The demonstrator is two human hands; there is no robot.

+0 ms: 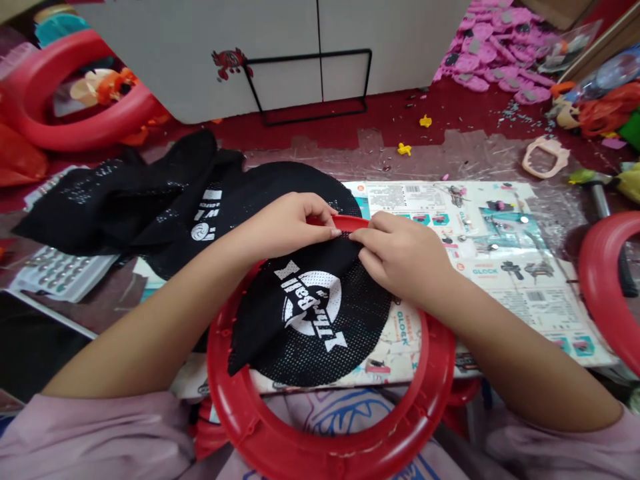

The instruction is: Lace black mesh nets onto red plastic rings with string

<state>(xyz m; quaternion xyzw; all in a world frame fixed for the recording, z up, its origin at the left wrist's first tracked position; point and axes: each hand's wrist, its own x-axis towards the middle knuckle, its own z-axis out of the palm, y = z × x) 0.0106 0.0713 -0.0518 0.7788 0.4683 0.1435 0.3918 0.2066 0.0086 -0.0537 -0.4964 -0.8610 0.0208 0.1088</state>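
Observation:
A black mesh cloth disc [360, 333] with a white "ThrBall" print lies partly folded inside a red plastic ring [440, 353]. The ring leans from the table edge toward my lap. At the ring's far side, my left hand [295, 223] pinches the mesh edge against the rim between thumb and fingers. Close beside it, my right hand [400, 257] has its fingers closed on the same mesh edge. The two sets of fingertips almost meet. More black mesh discs [295, 180] lie behind my left forearm.
A printed cardboard sheet [500, 287] covers the table. At left stands a clear box [65, 273] of small metal parts. Other red rings [610, 280] lie at both sides. Behind are a white board [280, 33], pink plastic parts [485, 47] and small yellow pieces [404, 150].

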